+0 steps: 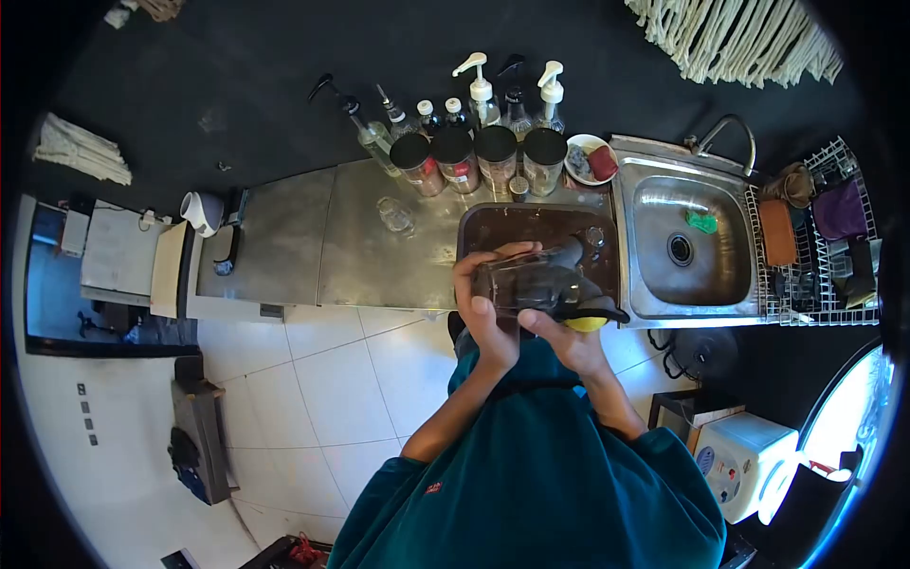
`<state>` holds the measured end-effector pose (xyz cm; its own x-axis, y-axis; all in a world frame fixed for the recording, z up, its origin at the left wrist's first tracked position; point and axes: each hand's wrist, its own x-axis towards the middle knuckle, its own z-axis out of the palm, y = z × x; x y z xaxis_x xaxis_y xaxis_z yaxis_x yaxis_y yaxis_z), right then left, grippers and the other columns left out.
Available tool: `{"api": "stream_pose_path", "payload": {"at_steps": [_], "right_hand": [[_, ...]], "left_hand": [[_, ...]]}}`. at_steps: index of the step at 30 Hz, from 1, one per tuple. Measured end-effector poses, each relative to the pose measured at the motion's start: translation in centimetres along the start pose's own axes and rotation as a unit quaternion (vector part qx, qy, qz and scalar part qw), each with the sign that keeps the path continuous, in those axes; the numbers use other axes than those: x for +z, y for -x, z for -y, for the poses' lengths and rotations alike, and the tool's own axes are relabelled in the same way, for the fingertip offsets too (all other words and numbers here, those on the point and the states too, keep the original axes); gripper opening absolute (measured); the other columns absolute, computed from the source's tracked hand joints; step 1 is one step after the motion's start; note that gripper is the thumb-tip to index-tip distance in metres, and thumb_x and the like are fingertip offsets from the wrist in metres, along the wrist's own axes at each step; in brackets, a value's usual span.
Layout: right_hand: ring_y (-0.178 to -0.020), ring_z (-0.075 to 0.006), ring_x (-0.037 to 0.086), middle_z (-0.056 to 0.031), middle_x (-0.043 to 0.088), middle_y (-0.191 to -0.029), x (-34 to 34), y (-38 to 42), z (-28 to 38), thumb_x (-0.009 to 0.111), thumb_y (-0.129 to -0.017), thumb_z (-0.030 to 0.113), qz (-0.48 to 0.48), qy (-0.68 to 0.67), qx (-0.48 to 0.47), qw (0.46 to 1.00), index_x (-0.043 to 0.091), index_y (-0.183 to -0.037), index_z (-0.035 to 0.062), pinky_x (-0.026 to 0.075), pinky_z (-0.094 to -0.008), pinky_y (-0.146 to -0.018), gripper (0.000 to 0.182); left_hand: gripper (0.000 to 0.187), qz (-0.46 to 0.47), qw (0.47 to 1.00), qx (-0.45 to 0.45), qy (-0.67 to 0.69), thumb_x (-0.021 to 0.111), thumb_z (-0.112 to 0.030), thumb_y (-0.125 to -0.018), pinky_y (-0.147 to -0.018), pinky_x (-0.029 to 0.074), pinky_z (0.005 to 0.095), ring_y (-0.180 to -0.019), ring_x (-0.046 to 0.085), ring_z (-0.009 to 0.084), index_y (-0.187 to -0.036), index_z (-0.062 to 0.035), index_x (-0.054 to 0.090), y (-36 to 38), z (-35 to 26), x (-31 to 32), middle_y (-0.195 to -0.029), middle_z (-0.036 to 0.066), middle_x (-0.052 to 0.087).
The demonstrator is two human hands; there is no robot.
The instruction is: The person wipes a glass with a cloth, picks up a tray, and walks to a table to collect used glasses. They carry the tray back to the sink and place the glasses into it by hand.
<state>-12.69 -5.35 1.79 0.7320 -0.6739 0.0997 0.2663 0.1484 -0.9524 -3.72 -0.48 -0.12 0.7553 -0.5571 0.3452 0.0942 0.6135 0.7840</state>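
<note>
A see-through, smoky-looking container (pixel 517 284), jug-like in shape, lies on its side between my hands over the brown basin (pixel 466 228). My left hand (pixel 485 308) wraps around its left end, fingers over the far side and thumb on the near side. My right hand (pixel 572 346) grips it from the near right, thumb against its wall; the other fingers are mostly hidden. At that end are a black edge or handle (pixel 607 314) and a small yellow piece (pixel 586 324), perhaps a sponge, against the right hand.
Lidded jars (pixel 496 161) and pump bottles (pixel 482 100) line the wall. A clear glass item (pixel 394 216) lies on the steel counter (pixel 370 270). Rightward are the sink (pixel 640 247) with a green scrubber (pixel 701 222), a faucet (pixel 730 128) and a wire rack (pixel 810 284).
</note>
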Motion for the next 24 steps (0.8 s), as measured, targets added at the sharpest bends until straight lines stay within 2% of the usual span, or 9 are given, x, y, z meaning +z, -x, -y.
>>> {"api": "stream_pose_path", "payload": {"at_steps": [4, 8, 10, 11, 15, 17, 20, 22, 24], "right_hand": [[-0.094, -0.0151, 0.058, -0.0052, 0.062, -0.101, -2.1, -0.9, 1.2, 0.076, -0.076, 0.010, 0.035, 0.080, -0.018, 0.996, 0.060, -0.109, 0.0015, 0.048, -0.0294, -0.081, 0.038], [-0.084, -0.0140, 0.059, -0.0054, 0.063, -0.093, -1.6, -1.8, 2.8, 0.076, -0.077, 0.016, 0.038, 0.064, -0.023, 0.997, 0.062, -0.103, 0.0021, 0.049, -0.0294, -0.074, 0.033], [-0.084, -0.0137, 0.060, -0.0061, 0.064, -0.094, -1.5, -2.3, 3.3, 0.074, -0.079, 0.019, 0.076, 0.170, 0.093, 0.978, 0.061, -0.104, 0.0031, 0.050, -0.0297, -0.073, 0.032], [-0.081, -0.0127, 0.060, -0.0053, 0.064, -0.092, -1.5, -2.6, 2.9, 0.073, -0.081, 0.020, 0.097, 0.172, 0.005, 0.980, 0.061, -0.104, 0.0038, 0.049, -0.0287, -0.071, 0.031], [-0.078, -0.0114, 0.058, -0.0032, 0.063, -0.089, -0.6, -3.1, 2.0, 0.071, -0.083, 0.021, 0.096, 0.216, -0.109, 0.966, 0.061, -0.104, 0.0035, 0.049, -0.0275, -0.067, 0.029], [-0.076, -0.0099, 0.057, -0.0019, 0.063, -0.086, -0.3, -3.5, 1.3, 0.071, -0.083, 0.019, -0.003, 0.077, 0.007, 0.997, 0.062, -0.101, 0.0028, 0.047, -0.0261, -0.066, 0.026], [-0.076, -0.0087, 0.056, -0.0012, 0.062, -0.084, -0.3, -4.0, 1.8, 0.071, -0.082, 0.015, -0.030, 0.042, 0.026, 0.998, 0.063, -0.097, 0.0023, 0.047, -0.0251, -0.067, 0.021], [-0.074, -0.0081, 0.056, -0.0009, 0.062, -0.082, -0.1, -3.8, 1.9, 0.071, -0.081, 0.012, -0.052, 0.049, 0.036, 0.997, 0.063, -0.093, 0.0017, 0.046, -0.0244, -0.068, 0.018], [-0.074, -0.0082, 0.057, -0.0003, 0.062, -0.081, 0.2, -3.7, 1.2, 0.070, -0.081, 0.010, -0.161, -0.014, -0.003, 0.987, 0.063, -0.094, 0.0017, 0.046, -0.0242, -0.067, 0.017]], "left_hand": [[0.065, 0.109, 0.987, -0.122, 0.000, 0.046, -0.056, -0.090, -0.099, 0.041, 0.0441, -0.117, 0.051, 0.0346, -0.118, 0.0020, 0.040, -1.1, -2.5, -1.2, -0.123, 0.029, 0.050], [0.067, 0.172, 0.961, -0.215, -0.020, 0.047, -0.053, -0.091, -0.100, 0.041, 0.0363, -0.120, 0.050, 0.0269, -0.124, 0.0053, 0.045, -2.6, -4.5, -1.9, -0.128, 0.022, 0.050], [0.063, 0.157, 0.960, -0.217, -0.075, 0.045, -0.048, -0.093, -0.099, 0.041, 0.0342, -0.118, 0.051, 0.0235, -0.125, 0.0052, 0.046, -2.5, -4.2, -1.6, -0.126, 0.018, 0.052], [0.061, 0.138, 0.962, -0.227, -0.060, 0.043, -0.046, -0.094, -0.099, 0.040, 0.0343, -0.116, 0.052, 0.0230, -0.126, 0.0052, 0.046, -2.7, -4.0, -2.0, -0.124, 0.018, 0.053], [0.056, 0.110, 0.965, -0.235, -0.037, 0.039, -0.042, -0.096, -0.099, 0.040, 0.0340, -0.113, 0.053, 0.0210, -0.128, 0.0044, 0.045, -2.9, -3.1, -2.3, -0.121, 0.015, 0.055], [0.057, 0.096, 0.964, -0.249, -0.006, 0.039, -0.043, -0.096, -0.101, 0.039, 0.0338, -0.120, 0.048, 0.0209, -0.130, 0.0029, 0.044, -2.2, -2.5, -2.1, -0.130, 0.015, 0.049], [0.060, 0.106, 0.968, -0.222, -0.050, 0.041, -0.045, -0.095, -0.102, 0.037, 0.0343, -0.125, 0.044, 0.0209, -0.133, 0.0013, 0.041, -2.1, -2.5, -1.2, -0.135, 0.014, 0.044], [0.056, 0.104, 0.967, -0.233, 0.020, 0.049, -0.038, -0.094, -0.102, 0.034, 0.0306, -0.120, 0.047, 0.0197, -0.134, 0.0005, 0.040, -2.1, -2.3, -1.3, -0.130, 0.013, 0.048], [0.060, 0.164, 0.967, -0.193, -0.037, 0.056, -0.034, -0.091, -0.104, 0.032, 0.0320, -0.123, 0.045, 0.0206, -0.137, -0.0008, 0.037, -2.0, -1.8, -1.5, -0.132, 0.012, 0.046]]}}
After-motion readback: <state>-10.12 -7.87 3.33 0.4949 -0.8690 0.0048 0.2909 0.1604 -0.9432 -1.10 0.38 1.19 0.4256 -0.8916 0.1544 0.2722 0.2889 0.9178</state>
